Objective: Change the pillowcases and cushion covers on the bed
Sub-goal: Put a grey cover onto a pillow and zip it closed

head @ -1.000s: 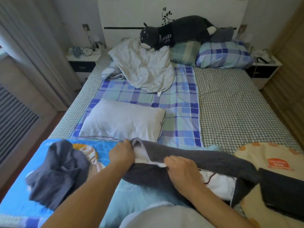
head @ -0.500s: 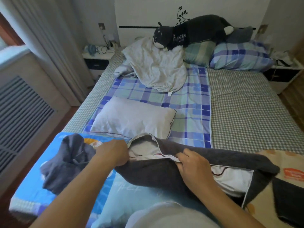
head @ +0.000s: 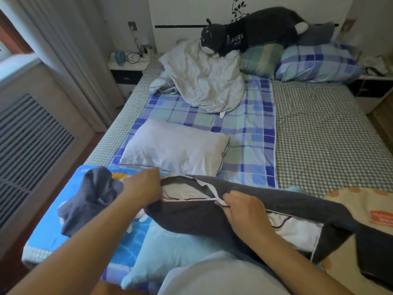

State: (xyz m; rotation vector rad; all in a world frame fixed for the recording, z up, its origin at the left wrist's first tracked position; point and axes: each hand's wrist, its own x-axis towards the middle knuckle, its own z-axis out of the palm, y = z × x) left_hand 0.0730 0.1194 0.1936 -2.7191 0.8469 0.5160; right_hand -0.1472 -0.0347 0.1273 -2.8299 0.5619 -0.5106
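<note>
Bedroom surroundings are seen from the foot of a bed [head: 319, 133] covered partly by a blue plaid sheet [head: 244, 128] and partly by small green checks. At far left a slatted radiator cover [head: 27, 150] and pale curtains [head: 70, 60] are seen, then a nightstand [head: 127, 71] strewn with cables. On the near left corner a dark crumpled cloth [head: 93, 199] is laid on a bright blue printed blanket [head: 53, 239]. The left hand [head: 142, 188] is closed on the open end of a dark grey pillowcase [head: 191, 216], where a white pillow shows inside. Behind it a bare white pillow [head: 174, 150] lies flat on the plaid sheet, and a rumpled white cover [head: 202, 79] is heaped near the headboard. A dark plush cat [head: 251, 33] is stretched over plaid pillows [head: 314, 62]; pale writing on its shirt cannot be read. The right hand [head: 244, 209] pinches the white zipper edge of the pillowcase. At far right an orange label [head: 380, 217] on a cream blanket is too blurred to read.
</note>
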